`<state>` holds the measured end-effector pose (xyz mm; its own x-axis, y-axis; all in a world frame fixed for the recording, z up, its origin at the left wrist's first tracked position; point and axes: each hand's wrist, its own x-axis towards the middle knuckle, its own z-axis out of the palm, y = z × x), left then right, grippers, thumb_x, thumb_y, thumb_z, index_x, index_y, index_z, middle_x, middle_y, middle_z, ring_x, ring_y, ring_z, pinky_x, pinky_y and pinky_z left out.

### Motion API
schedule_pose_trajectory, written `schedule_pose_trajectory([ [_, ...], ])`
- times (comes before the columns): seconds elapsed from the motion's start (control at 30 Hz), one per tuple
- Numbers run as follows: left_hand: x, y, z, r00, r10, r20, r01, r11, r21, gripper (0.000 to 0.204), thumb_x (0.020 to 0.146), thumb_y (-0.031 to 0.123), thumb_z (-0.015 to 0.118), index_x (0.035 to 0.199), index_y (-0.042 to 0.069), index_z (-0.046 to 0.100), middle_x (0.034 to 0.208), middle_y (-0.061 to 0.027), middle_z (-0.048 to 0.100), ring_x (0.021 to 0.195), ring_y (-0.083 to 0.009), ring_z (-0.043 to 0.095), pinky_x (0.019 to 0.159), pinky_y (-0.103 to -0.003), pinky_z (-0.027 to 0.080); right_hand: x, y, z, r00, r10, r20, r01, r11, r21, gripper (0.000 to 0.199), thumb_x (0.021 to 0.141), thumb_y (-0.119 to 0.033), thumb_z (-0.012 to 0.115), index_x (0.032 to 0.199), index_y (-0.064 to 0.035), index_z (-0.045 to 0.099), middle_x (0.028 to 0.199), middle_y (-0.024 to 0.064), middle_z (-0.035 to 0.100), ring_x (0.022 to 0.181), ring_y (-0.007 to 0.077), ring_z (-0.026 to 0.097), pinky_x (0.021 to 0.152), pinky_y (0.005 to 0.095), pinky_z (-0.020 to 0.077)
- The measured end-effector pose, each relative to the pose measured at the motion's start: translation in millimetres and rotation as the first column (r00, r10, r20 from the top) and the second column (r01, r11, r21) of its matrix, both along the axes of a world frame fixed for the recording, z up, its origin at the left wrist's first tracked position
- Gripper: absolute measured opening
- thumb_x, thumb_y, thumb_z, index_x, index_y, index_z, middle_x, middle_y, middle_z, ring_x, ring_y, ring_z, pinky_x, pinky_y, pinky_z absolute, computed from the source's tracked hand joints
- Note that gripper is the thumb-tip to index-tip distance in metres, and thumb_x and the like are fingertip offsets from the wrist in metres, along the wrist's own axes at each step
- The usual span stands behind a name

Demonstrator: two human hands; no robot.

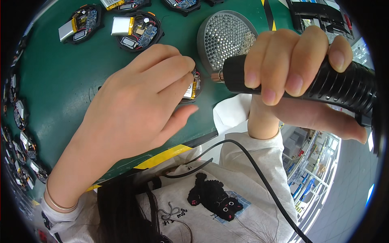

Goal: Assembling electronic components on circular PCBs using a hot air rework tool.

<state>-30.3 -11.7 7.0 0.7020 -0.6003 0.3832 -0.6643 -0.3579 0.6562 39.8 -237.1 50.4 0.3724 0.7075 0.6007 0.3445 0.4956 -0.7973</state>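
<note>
Black soldering iron clamped in right hand; left hand pinches the round circuit module.

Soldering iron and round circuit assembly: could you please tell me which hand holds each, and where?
Right hand grips the soldering iron by its black ribbed handle; left hand fingers pinch the round circuit assembly at its edge.
</note>
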Motion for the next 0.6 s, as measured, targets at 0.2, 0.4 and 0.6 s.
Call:
schedule_pose_trajectory([
  [0.2,-3.7,-7.4,-7.9,0.993,0.087,0.076,-0.085,0.996,-0.027,0.023,0.069,-0.001,0.072,0.091,-0.003,0.066,0.097,-0.0103,0.064,0.095,-0.0299,0.062,0.077,-0.037,0.053,-7.9,3.5,-2.2,0.991,-0.018,-0.134,0.029,0.996,0.084,0.081,0.081,-0.073,0.055,0.121,-0.0042,0.045,0.089,0.0052,0.054,0.065,0.0147,0.059,0.056,0.0303,0.0506],
  [0.4,-5.6,-5.2,-8.9,0.988,0.108,0.107,-0.108,0.994,-0.010,0.020,0.068,-0.001,0.073,0.087,-0.003,0.066,0.094,-0.0086,0.065,0.092,-0.0282,0.063,0.074,-0.035,0.054,-6.6,5.2,-6.6,0.989,-0.053,-0.139,0.068,0.992,0.110,0.080,0.080,-0.074,0.054,0.118,-0.0043,0.047,0.088,0.0046,0.055,0.065,0.0152,0.059,0.056,0.0310,0.0503],
  [0.6,-4.0,-6.0,-11.3,0.983,0.141,0.114,-0.138,0.990,-0.036,0.019,0.068,-0.001,0.073,0.085,-0.001,0.066,0.092,-0.0073,0.064,0.091,-0.0262,0.063,0.073,-0.034,0.054,-5.9,6.4,-6.4,0.989,-0.064,-0.134,0.079,0.991,0.106,0.080,0.080,-0.075,0.053,0.118,-0.0044,0.047,0.088,0.0045,0.054,0.066,0.0153,0.059,0.057,0.0310,0.0502],
])
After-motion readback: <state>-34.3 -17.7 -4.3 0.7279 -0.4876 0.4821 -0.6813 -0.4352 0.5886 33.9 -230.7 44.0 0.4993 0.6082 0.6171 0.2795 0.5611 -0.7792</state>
